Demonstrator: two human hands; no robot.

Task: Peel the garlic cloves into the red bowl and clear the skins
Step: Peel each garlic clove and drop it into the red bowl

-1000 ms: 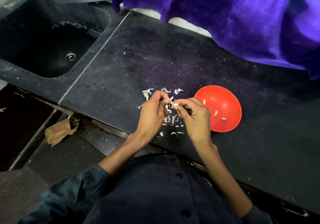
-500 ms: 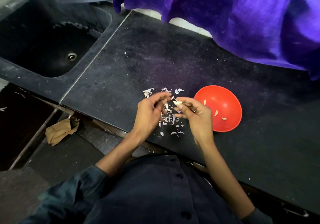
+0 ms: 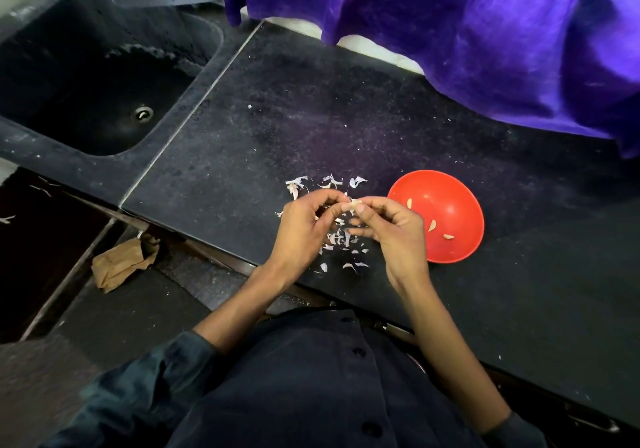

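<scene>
A small pale garlic clove point(image 3: 354, 204) sits between the fingertips of both hands above the black counter. My left hand point(image 3: 306, 226) pinches it from the left with curled fingers. My right hand point(image 3: 394, 229) pinches it from the right with thumb and forefinger. Just right of my right hand stands the red bowl point(image 3: 460, 205), with three peeled cloves point(image 3: 432, 226) inside. White garlic skins point(image 3: 341, 240) lie scattered on the counter under and behind my hands.
The black counter point(image 3: 277, 129) stretches back to a purple cloth point(image 3: 467, 32) hanging along its far edge. A dark sink point(image 3: 86, 77) lies at the left. A crumpled brown paper bag point(image 3: 121, 264) lies on the floor below the counter edge.
Both hands stayed together over the skins and kept working the clove. The fingers shifted slightly, and the clove now shows more plainly between the fingertips.
</scene>
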